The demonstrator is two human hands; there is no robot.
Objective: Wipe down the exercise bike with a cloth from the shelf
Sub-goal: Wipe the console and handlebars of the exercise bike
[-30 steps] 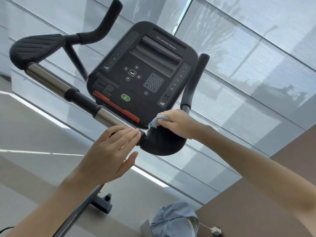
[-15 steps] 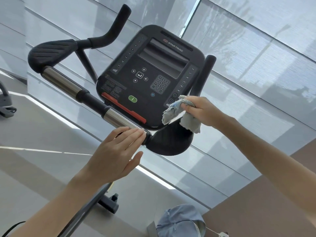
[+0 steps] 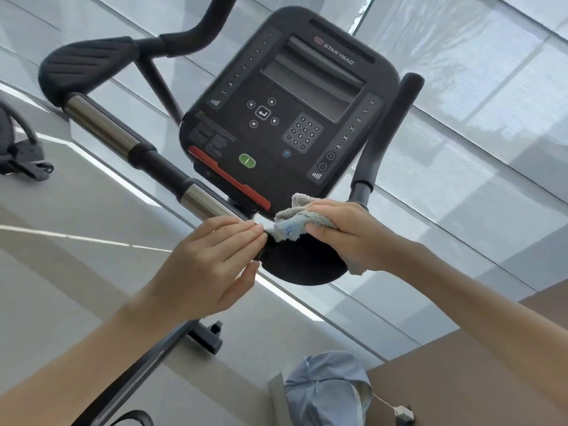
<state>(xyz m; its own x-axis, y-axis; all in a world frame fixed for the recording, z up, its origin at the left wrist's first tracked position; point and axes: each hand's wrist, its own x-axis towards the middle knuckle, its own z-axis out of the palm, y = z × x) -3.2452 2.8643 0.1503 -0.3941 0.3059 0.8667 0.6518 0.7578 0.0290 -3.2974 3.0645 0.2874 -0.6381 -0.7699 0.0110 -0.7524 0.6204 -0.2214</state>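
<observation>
The exercise bike fills the view: a black console (image 3: 289, 118) sits above a chrome and black handlebar (image 3: 104, 130) that ends in two black elbow pads. My right hand (image 3: 347, 235) grips a crumpled grey and blue cloth (image 3: 292, 222) and presses it on the top of the right elbow pad (image 3: 301, 265). With straight fingers my left hand (image 3: 212, 265) rests on the handlebar just left of that pad, its fingertips next to the cloth.
The left elbow pad (image 3: 83, 69) and two upright black grips (image 3: 387, 130) flank the console. Window blinds run behind the bike. A light blue cap (image 3: 325, 388) lies below on a ledge. Part of another machine (image 3: 18, 149) shows at the left edge.
My right hand lifted the cloth off the pad toward the console's right edge, then brought it back down onto the right elbow pad. My left hand stayed on the handlebar.
</observation>
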